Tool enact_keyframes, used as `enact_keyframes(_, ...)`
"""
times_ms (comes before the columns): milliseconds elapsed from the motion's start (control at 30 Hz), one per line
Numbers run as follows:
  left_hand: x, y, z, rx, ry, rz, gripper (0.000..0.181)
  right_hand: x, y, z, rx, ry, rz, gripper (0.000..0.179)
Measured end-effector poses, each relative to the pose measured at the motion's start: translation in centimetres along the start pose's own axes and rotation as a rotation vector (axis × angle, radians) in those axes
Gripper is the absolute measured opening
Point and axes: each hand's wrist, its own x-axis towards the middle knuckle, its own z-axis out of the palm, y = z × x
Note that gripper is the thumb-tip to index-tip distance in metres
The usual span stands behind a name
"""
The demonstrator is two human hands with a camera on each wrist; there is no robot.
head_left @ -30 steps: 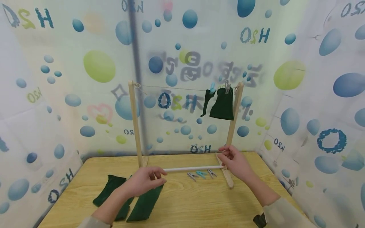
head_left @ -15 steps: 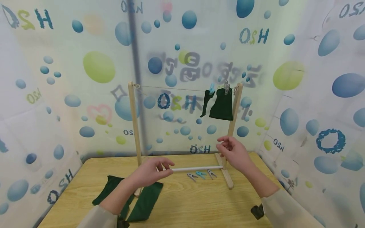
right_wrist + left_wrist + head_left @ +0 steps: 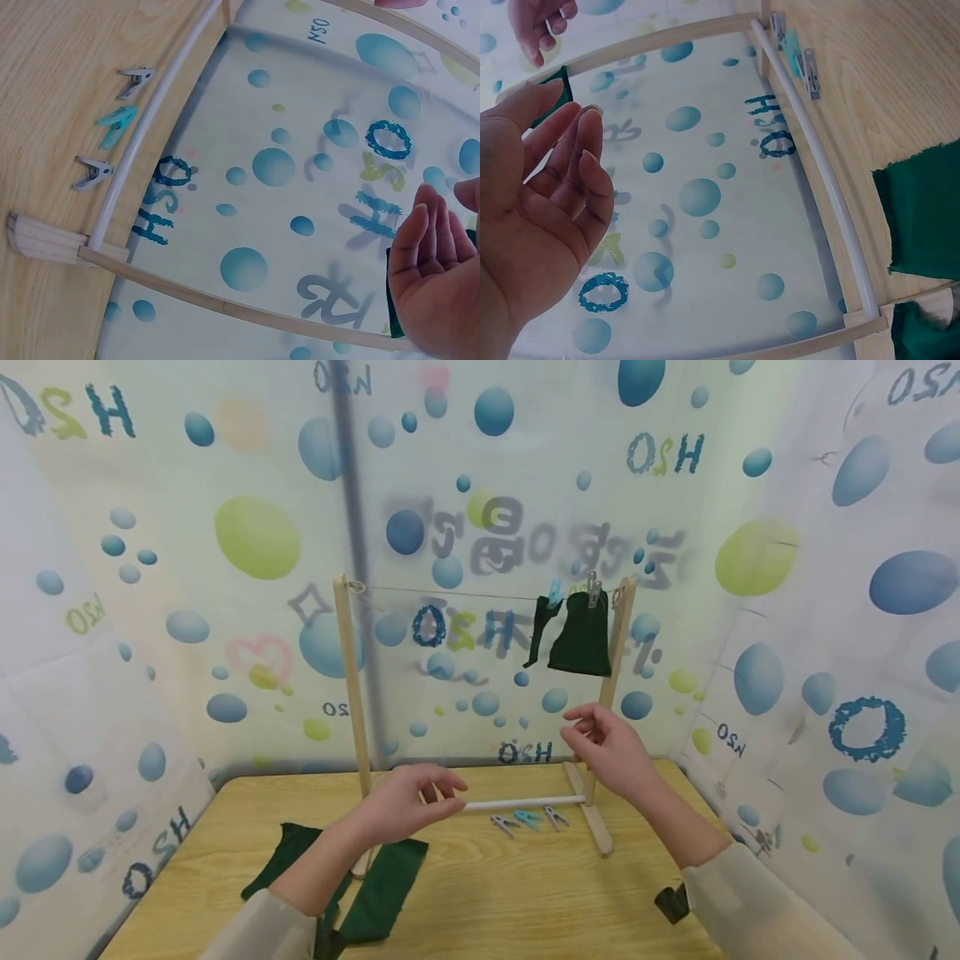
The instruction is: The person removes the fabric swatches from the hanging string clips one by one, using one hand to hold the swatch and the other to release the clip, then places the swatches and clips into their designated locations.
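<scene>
My left hand (image 3: 405,806) is in the air in front of the rack's white crossbar (image 3: 525,802), its fingers loosely bent around nothing. Higher up, my right hand (image 3: 611,752) hovers before the right wooden post (image 3: 618,647), also holding nothing. From the string (image 3: 450,592) between the posts hang a narrow dark green cloth strip (image 3: 542,631) under a blue clothespin (image 3: 554,593) and a wider green cloth piece (image 3: 583,639) under a grey clothespin (image 3: 593,592). Both hands are apart from the cloth.
Two grey clothespins (image 3: 93,172) and a turquoise one (image 3: 115,126) lie on the wooden table (image 3: 510,893) before the crossbar. Green cloth pieces (image 3: 386,889) lie at the left, partly behind my left forearm. The left post (image 3: 352,685) stands behind my left hand. Printed curtains surround the table.
My left hand has moved right and slightly up, away from the cloth on the table. My right hand has risen a little along the right post. The hanging cloths stay as they were.
</scene>
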Motion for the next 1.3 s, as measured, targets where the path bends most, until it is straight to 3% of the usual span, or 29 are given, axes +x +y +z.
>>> enact_keyframes(633, 1.3, 1.9, -0.6, 0.021, -0.022, 0.038, 0.026, 0.7, -1.6, -1.3, -0.024, 0.035, -0.065, 0.031)
enact_keyframes(933, 2.7, 3.4, -0.5, 0.083, 0.041, 0.111, 0.024, 1.5, -2.8, -2.9, -0.047, 0.049, -0.061, 0.034)
enact_keyframes(1300, 5.4, 6.3, -0.6, 0.091, 0.11, 0.121, 0.026, 3.0, -4.4, -4.7, -0.031, 0.092, -0.074, 0.046)
